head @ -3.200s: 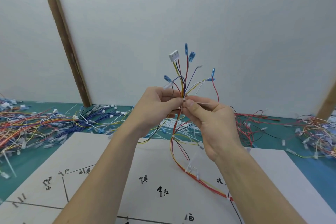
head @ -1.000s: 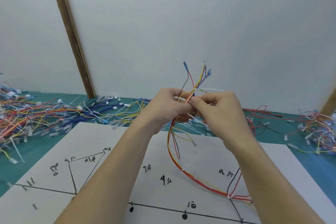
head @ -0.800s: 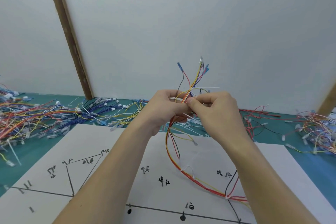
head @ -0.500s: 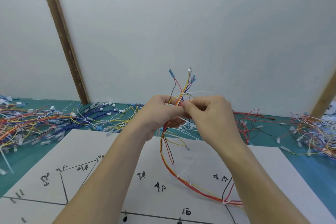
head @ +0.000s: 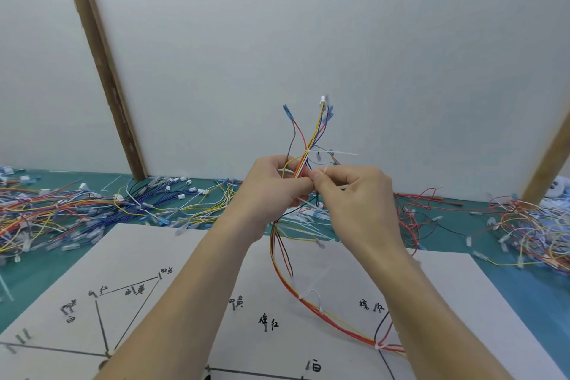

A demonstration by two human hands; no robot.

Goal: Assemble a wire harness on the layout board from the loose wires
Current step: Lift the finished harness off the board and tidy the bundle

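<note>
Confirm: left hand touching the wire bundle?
Touching. Head view shows the left hand gripping the wire bundle, wires emerging above and below its curled fingers.

Layout board cut off below

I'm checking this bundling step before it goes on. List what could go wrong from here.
1. The left hand and right hand pinch the wire bundle at one spot only; the free ends above fan out, so a wire may slip out of the tie.
2. The cable tie has a long loose tail that may snag.
3. The bundle's lower loop hangs over the layout board and might catch the loose wires nearby.
</note>
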